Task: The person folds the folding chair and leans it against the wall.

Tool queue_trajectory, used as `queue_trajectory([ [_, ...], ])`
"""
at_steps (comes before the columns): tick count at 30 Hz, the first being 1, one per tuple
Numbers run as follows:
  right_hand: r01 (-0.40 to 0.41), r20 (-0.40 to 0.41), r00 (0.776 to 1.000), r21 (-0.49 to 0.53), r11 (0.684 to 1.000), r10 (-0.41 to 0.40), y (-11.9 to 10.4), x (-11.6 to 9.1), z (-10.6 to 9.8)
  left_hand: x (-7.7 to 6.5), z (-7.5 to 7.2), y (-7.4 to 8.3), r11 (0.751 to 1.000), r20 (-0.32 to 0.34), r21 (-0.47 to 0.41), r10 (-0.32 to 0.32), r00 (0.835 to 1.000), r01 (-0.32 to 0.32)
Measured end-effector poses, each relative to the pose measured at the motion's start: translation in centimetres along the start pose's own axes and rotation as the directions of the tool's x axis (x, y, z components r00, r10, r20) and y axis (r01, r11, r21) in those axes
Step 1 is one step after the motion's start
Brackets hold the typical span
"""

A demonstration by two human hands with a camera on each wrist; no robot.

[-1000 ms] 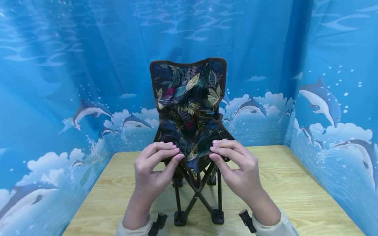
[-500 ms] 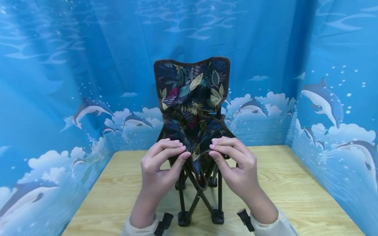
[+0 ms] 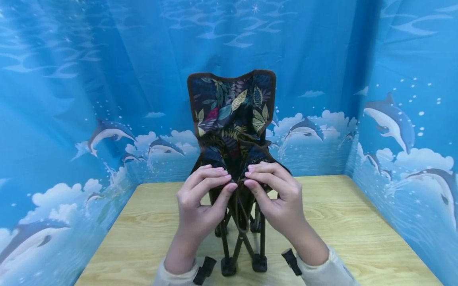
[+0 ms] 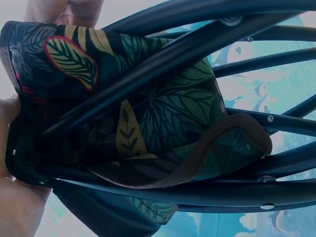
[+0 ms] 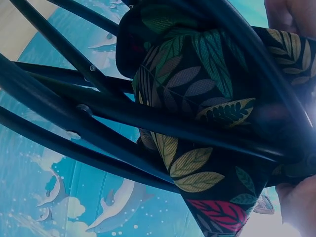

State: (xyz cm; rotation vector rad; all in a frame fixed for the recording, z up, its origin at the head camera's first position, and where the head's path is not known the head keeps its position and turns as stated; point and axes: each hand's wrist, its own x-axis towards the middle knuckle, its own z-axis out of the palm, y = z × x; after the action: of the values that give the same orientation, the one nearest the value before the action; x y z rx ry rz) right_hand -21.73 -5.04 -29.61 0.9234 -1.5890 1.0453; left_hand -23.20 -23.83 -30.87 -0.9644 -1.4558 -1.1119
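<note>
A small folding chair (image 3: 229, 107) in dark leaf-print fabric with brown edging stands upright on the table, its seat partly folded inward. My left hand (image 3: 204, 194) pinches the seat's front left corner between thumb and fingers. On the other side my right hand (image 3: 277, 190) pinches the front right corner. The seat fabric (image 4: 163, 103) sags between crossed dark tubes (image 4: 237, 190) in the left wrist view. Leaf-print cloth (image 5: 197, 98) and dark tubes (image 5: 148, 118) also fill the right wrist view. The corner joints are mostly hidden by my fingers in the head view.
The chair's black feet (image 3: 229, 266) rest on a light wood-grain table (image 3: 143, 230). Blue dolphin-print curtains (image 3: 107, 59) hang behind and at both sides. A black strap piece (image 3: 291, 261) sits at my right wrist.
Both hands have moved toward each other, bringing the front corners closer together. The seat has folded more deeply in the middle, and the front legs stand nearer to one another.
</note>
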Motion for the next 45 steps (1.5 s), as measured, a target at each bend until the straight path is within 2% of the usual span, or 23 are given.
queue_trajectory([
  [10, 0.017, -0.011, 1.000, 0.015, 1.000, -0.016, -0.2, 0.2, 0.5, 0.1, 0.5, 0.8, 0.998, 0.021, -0.064, -0.009, 1.000, 0.011],
  [18, 0.021, -0.025, 0.999, 0.038, 0.999, -0.020, -0.3, 0.2, 0.8, 0.5, 0.8, 1.1, 0.995, 0.033, -0.097, 0.016, 0.999, -0.012],
  [24, 0.030, -0.023, 0.999, 0.044, 0.999, -0.029, -0.2, 0.2, 1.1, 0.7, 0.8, 1.0, 0.992, 0.043, -0.129, -0.004, 0.999, 0.010],
  [32, 0.013, -0.003, 1.000, 0.030, 0.999, -0.013, -0.2, -0.1, 1.0, 0.2, 0.9, 0.9, 0.991, 0.002, -0.136, -0.003, 1.000, 0.004],
  [39, 0.005, 0.016, 1.000, 0.056, 0.998, -0.006, 0.0, -0.4, 0.8, -0.1, 0.9, 0.9, 0.993, 0.000, -0.116, -0.017, 1.000, 0.016],
  [45, -0.018, 0.028, 0.999, 0.016, 1.000, 0.017, 0.1, -0.7, 0.6, -0.3, 0.9, 0.9, 0.993, 0.004, -0.109, -0.036, 0.999, 0.036],
])
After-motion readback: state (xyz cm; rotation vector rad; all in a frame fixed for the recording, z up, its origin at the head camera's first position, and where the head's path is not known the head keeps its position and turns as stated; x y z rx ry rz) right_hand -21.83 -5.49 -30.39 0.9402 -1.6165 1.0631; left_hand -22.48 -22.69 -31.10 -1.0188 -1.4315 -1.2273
